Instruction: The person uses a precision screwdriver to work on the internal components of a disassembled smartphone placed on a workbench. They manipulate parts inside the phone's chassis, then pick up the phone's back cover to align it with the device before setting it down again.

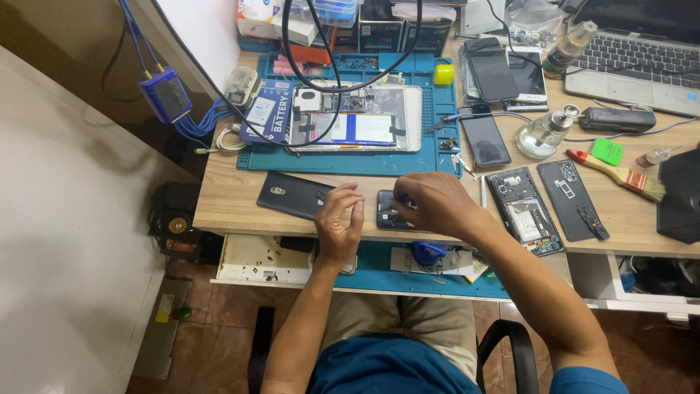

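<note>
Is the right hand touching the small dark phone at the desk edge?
Touching: in the head view the right hand lies over the small dark phone, fingertips on its top edge.

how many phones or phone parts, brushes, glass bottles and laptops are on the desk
phones and phone parts: 8, from the opened tablet on the blue mat to the small phone under the right hand, with the left hand beside it
brushes: 1
glass bottles: 2
laptops: 1
total: 12

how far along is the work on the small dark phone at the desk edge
Done: the back cover lies off beside it. In hand: the right hand works on the opened phone; the left hand hovers by it, pinching something too small to tell. Left: the phone is not closed up.
</note>
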